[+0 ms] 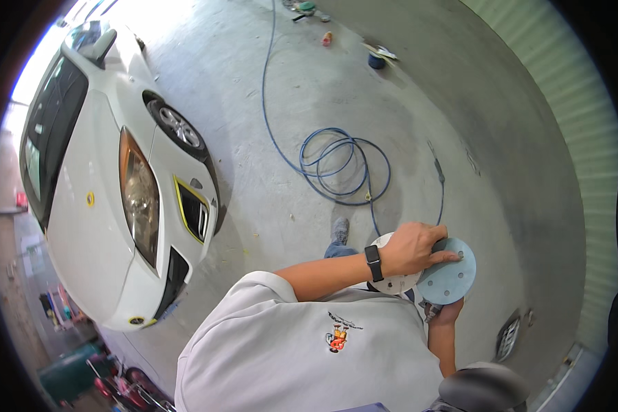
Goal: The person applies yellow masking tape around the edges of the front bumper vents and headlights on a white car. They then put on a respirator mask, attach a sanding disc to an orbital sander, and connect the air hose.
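Note:
A light-blue round sanding disc (453, 278) with several holes faces up in front of me. My left hand (419, 250), with a dark watch on its wrist, is closed at the disc's left edge, thumb on its face and fingers curled over the rim. A second, whitish disc (393, 283) with holes lies under that hand and wrist; how it is held is hidden. Below the blue disc my right hand (449, 312) is wrapped round a grey metallic sander (431, 310), mostly covered by the disc.
A white car (93, 199) stands on the left, its headlight and bumper towards me. A blue hose (336, 199) lies coiled on the concrete floor and runs towards my hands. A dark cord (441, 192) lies nearby. Far off sits a dark-blue tin (376, 60).

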`<control>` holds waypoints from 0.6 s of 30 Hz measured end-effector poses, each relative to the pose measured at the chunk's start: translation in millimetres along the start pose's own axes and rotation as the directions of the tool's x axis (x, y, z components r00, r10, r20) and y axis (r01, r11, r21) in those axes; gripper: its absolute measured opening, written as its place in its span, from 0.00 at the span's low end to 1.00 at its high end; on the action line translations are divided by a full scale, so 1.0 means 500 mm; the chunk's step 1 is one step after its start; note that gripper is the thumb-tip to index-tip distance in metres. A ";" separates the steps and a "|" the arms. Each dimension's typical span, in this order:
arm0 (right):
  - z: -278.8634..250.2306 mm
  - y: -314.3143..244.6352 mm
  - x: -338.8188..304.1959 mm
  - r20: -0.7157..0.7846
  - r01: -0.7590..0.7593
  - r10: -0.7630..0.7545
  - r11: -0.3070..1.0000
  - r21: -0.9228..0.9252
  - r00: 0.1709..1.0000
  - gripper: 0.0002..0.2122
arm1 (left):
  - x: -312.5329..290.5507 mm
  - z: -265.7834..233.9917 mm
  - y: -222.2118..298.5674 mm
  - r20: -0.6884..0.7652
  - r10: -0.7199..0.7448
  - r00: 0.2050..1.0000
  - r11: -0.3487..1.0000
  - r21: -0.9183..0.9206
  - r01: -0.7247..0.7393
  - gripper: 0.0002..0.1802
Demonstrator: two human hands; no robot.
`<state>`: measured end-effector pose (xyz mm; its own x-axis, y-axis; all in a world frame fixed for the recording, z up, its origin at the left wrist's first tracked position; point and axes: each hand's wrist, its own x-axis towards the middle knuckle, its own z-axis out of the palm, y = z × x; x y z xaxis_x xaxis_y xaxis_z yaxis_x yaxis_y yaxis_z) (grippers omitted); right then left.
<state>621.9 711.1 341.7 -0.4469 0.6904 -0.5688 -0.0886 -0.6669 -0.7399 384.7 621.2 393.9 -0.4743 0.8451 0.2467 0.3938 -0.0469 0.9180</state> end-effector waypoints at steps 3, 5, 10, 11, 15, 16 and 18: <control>0.050 -0.031 0.065 0.022 -0.020 0.023 0.991 -0.136 0.999 0.23 | 0.027 -0.046 -0.041 -0.026 -0.094 0.995 0.995 0.039 0.095 0.24; 0.080 -0.049 0.100 0.092 0.011 0.015 0.962 -0.272 0.996 0.24 | 0.034 -0.071 -0.058 -0.129 -0.081 0.988 0.990 0.105 0.094 0.23; 0.161 -0.078 0.218 0.280 -0.114 0.209 0.941 -0.320 0.937 0.27 | 0.070 -0.104 -0.088 -0.336 0.117 0.935 0.930 0.367 0.015 0.17; 0.177 -0.080 0.241 0.302 -0.127 0.233 0.934 -0.333 0.924 0.26 | 0.080 -0.107 -0.096 -0.366 0.144 0.920 0.906 0.422 0.026 0.16; 0.225 -0.092 0.338 0.397 -0.147 0.290 0.924 -0.352 0.871 0.24 | 0.109 -0.099 -0.116 -0.399 0.089 0.912 0.794 0.581 0.177 0.14; 0.236 -0.100 0.372 0.440 -0.135 0.306 0.916 -0.378 0.844 0.23 | 0.125 -0.093 -0.123 -0.427 0.106 0.898 0.780 0.596 0.192 0.15; 0.248 -0.123 0.428 0.426 -0.169 0.347 0.900 -0.401 0.836 0.22 | 0.155 -0.079 -0.131 -0.471 0.030 0.882 0.767 0.576 0.282 0.16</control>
<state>421.1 865.1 310.0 -0.7832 0.2267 -0.5789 0.3525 -0.6050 -0.7139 291.1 668.6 365.4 -0.7774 0.4928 0.3909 0.6219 0.5094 0.5948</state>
